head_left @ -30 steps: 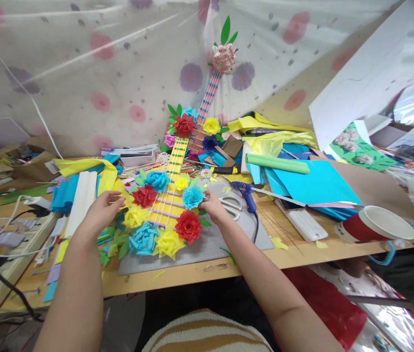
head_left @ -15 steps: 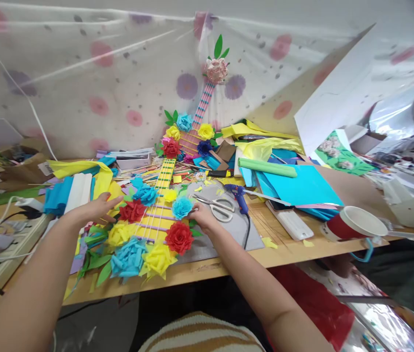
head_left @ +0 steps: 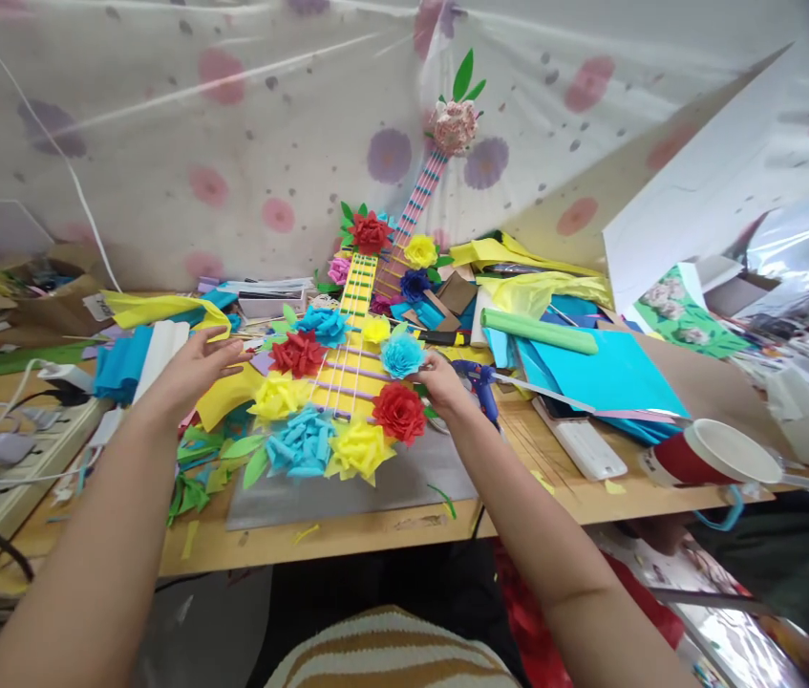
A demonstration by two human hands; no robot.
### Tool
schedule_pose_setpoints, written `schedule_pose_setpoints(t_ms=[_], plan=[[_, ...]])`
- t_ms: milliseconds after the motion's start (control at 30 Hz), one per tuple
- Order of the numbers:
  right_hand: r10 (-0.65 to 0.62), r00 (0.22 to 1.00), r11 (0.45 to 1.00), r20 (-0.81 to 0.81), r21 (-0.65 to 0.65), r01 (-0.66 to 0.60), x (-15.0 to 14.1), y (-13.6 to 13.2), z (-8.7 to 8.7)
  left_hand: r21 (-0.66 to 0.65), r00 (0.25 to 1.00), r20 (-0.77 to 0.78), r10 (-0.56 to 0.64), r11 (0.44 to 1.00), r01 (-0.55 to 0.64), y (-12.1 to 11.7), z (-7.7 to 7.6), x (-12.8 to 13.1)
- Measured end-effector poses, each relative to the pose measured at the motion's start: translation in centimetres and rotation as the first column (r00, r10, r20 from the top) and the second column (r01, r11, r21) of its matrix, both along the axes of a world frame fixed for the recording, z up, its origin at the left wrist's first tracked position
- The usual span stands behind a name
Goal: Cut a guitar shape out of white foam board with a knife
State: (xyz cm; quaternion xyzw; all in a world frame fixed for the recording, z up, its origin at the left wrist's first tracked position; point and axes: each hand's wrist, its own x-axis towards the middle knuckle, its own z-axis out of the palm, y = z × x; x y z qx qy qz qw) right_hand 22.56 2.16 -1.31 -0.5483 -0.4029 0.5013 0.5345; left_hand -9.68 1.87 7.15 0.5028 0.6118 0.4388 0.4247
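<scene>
A yellow craft guitar (head_left: 343,377) trimmed with paper flowers tilts up over the grey mat (head_left: 261,506) in front of me. My right hand (head_left: 442,379) grips its right edge, beside a light blue paper flower (head_left: 402,354) and above a red one (head_left: 399,413). Left of the body, my left hand (head_left: 196,368) is open with fingers stretched toward the guitar, apart from it. Behind stands another flowered guitar with a pink neck (head_left: 422,196), partly covered by the yellow one. Scissors on the mat are mostly hidden.
A blue glue gun (head_left: 479,382) lies right of my right hand. Further right are blue sheets (head_left: 611,368), a white power bank (head_left: 585,447) and a red-and-white paper cup (head_left: 712,454) at the table edge. A power strip (head_left: 38,487) with cables runs along the left.
The yellow guitar has lifted and moved back, uncovering the mat's front part. My right hand has gone with it. The view has shifted slightly, and the scissors are now largely covered.
</scene>
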Motion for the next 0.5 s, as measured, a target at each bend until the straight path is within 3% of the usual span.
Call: schedule_pose_setpoints(t_ms=[100, 200, 267, 400, 500], plan=[[0.044, 0.999, 0.999, -0.019, -0.004, -0.044, -0.1, -0.5, 0.9, -0.088, 0.999, -0.032, -0.023, 0.996, 0.021, 0.5, -1.3, 0.6], [0.092, 0.994, 0.995, -0.062, -0.041, -0.095, -0.4, -1.8, 0.4, -0.256, 0.991, -0.111, -0.075, 0.966, 0.044, 0.7, -2.4, 0.5], [0.095, 0.991, 0.992, -0.089, -0.070, -0.102, -0.4, -2.9, -0.2, -0.321, 0.992, -0.051, -0.112, 0.943, 0.090, 0.4, -2.7, 0.2], [0.140, 0.982, 0.982, -0.125, -0.109, -0.154, -0.3, -4.9, -1.0, -0.314, 0.987, 0.112, -0.112, 0.939, 0.143, -1.2, -2.4, -0.2], [0.162, 0.973, 0.976, -0.163, -0.121, -0.182, -0.3, -6.1, -1.3, -0.322, 0.977, 0.105, -0.183, 0.924, 0.208, -2.5, -1.9, 0.0]])
